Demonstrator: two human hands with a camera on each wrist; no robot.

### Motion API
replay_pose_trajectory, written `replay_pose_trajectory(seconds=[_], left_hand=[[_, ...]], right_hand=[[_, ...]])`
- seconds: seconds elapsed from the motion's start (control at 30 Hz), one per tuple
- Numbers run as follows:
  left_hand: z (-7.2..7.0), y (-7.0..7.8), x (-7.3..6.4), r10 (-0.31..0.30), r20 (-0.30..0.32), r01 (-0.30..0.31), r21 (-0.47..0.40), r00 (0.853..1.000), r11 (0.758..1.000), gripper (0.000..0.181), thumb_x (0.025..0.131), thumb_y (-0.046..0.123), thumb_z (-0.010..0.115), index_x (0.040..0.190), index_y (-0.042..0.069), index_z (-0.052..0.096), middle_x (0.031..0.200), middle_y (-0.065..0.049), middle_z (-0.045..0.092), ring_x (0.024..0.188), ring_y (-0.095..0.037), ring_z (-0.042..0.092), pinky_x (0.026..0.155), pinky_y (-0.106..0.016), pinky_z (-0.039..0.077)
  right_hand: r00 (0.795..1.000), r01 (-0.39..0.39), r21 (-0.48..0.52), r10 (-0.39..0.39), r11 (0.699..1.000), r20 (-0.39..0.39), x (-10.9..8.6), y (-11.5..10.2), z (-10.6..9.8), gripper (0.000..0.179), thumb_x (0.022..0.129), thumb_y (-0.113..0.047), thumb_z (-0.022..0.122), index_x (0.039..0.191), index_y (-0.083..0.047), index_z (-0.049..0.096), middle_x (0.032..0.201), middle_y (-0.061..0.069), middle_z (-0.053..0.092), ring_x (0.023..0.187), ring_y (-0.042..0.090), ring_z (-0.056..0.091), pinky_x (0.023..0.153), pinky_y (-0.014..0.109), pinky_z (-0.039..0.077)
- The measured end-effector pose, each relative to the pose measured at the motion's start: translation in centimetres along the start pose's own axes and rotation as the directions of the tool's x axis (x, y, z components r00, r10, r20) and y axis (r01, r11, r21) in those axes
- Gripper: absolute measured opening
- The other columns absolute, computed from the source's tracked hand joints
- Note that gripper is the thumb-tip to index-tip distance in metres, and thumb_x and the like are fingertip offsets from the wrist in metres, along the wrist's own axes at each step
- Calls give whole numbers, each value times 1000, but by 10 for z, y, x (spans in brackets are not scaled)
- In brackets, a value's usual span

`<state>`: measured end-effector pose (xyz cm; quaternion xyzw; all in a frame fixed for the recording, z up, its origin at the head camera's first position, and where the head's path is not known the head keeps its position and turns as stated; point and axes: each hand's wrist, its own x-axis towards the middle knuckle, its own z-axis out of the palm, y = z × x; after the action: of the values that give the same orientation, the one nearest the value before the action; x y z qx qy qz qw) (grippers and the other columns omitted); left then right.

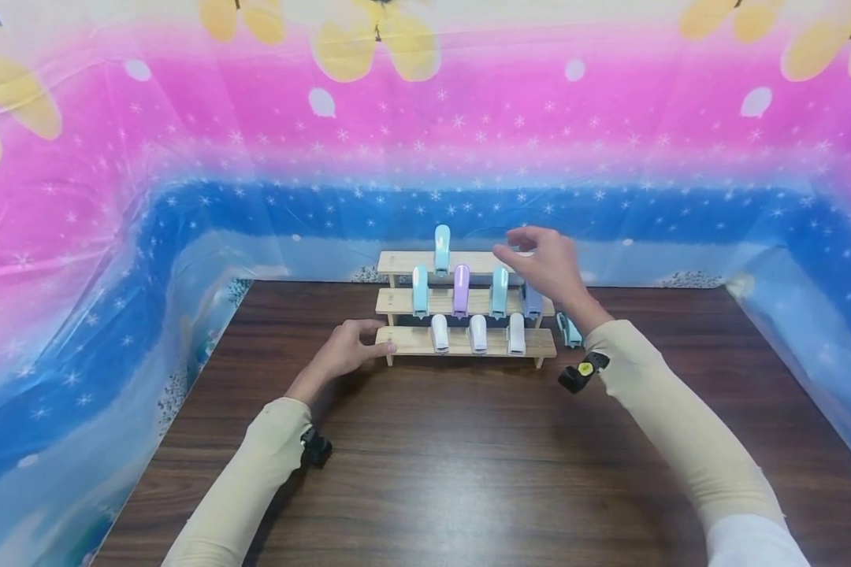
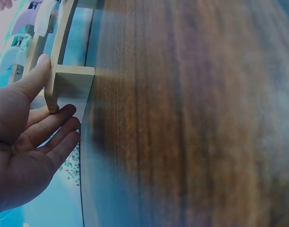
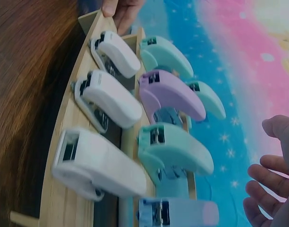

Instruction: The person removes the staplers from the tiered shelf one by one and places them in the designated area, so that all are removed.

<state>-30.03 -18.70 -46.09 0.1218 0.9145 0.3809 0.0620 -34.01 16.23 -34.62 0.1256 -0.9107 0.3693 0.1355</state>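
Observation:
A three-tier wooden rack [image 1: 404,340] stands at the back of the table, bearing small staplers. On its top tier is one mint stapler [image 1: 442,248]; the middle tier has two more mint ones, a purple stapler [image 3: 170,92] and a blue stapler [image 1: 532,301]. Three white staplers [image 3: 104,163] sit along the lowest tier. My left hand [image 1: 347,346] holds that tier's left end, thumb on top and fingers at the end and below. Above the rack's right end my right hand [image 1: 549,264] hovers with fingers loosely bent, nothing in it.
A teal stapler [image 1: 569,329] lies on the dark wooden table [image 1: 425,457], right of the rack and near the right forearm. Behind the table hangs a patterned pink and blue cloth [image 1: 468,197], which also runs along both sides.

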Motion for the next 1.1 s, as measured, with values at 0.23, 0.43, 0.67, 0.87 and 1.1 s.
replay_pose_trajectory(seconds=[0.23, 0.43, 0.67, 0.87, 1.1], left_hand=[[1, 0, -1, -12, 1, 12, -8, 1000, 1000, 60, 95, 36, 75, 141, 1, 60, 143, -20, 59, 136, -36, 52, 110, -55, 42], [1, 1, -1, -11, 1, 11, -8, 1000, 1000, 60, 95, 36, 75, 141, 1, 59, 143, -21, 59, 137, -35, 51, 110, -54, 42], [0, -1, 1, -4, 1, 4, -1, 1000, 1000, 60, 95, 36, 75, 141, 1, 59, 143, -20, 59, 136, -35, 52, 110, -54, 43], [0, -1, 1, 1, 3, -1, 0, 1000, 1000, 61, 95, 37, 75, 142, 1, 59, 143, -20, 59, 136, -35, 52, 110, -54, 43], [0, -2, 1, -3, -3, 2, -8, 1000, 1000, 60, 95, 36, 75, 141, 1, 60, 142, -20, 60, 135, -35, 53, 110, -54, 43]], right_hand=[[999, 40, 4, -40, 999, 22, 3, -13, 14, 56, 94, -51, 70, 130, -9, 69, 127, 12, 71, 118, 29, 65, 94, 50, 54], [998, 14, 5, -14, 1000, 59, 10, -21, 23, 61, 94, -55, 68, 133, -9, 67, 132, 10, 69, 123, 28, 63, 99, 48, 53], [995, 0, 16, -2, 1000, 99, 19, -25, 35, 64, 94, -55, 68, 134, -6, 66, 133, 12, 68, 123, 29, 63, 99, 47, 52], [992, 6, -21, -4, 1000, 123, 23, -26, 46, 62, 94, -53, 69, 133, -6, 67, 131, 11, 69, 121, 28, 63, 98, 47, 53], [989, 19, -69, -9, 997, 145, 27, -31, 59, 62, 94, -56, 67, 129, -6, 70, 124, 10, 72, 116, 28, 65, 95, 47, 53]])
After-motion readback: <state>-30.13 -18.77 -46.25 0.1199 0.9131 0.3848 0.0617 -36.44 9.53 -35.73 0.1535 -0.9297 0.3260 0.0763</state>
